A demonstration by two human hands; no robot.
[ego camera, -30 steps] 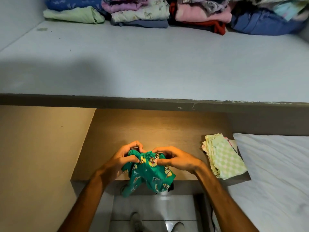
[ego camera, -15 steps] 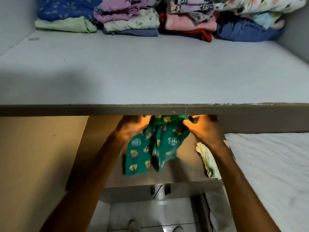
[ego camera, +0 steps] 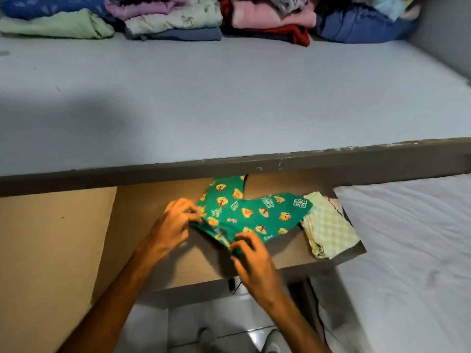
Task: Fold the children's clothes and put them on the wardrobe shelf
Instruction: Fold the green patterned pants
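1. Your left hand (ego camera: 175,226) and right hand (ego camera: 251,256) pinch the waistband of the green printed children's trousers (ego camera: 248,212), spread on the brown wooden ledge (ego camera: 158,225).
2. Risk: one leg, at 3 o'clock, overlaps the folded checked cloth (ego camera: 328,229); dragging could muss it.
3. Soft, thin knit; legs splay in a V.

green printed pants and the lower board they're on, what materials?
Green pants: thin soft fabric, probably a cotton-type knit; they drape, crease, and carry a flat matte cartoon print. Both hands, left and right, pinch the near edge, which bunches easily. Lower board: looks like brown wood-effect laminate or veneer, smooth, with a faint sheen under warm light; core not visible.
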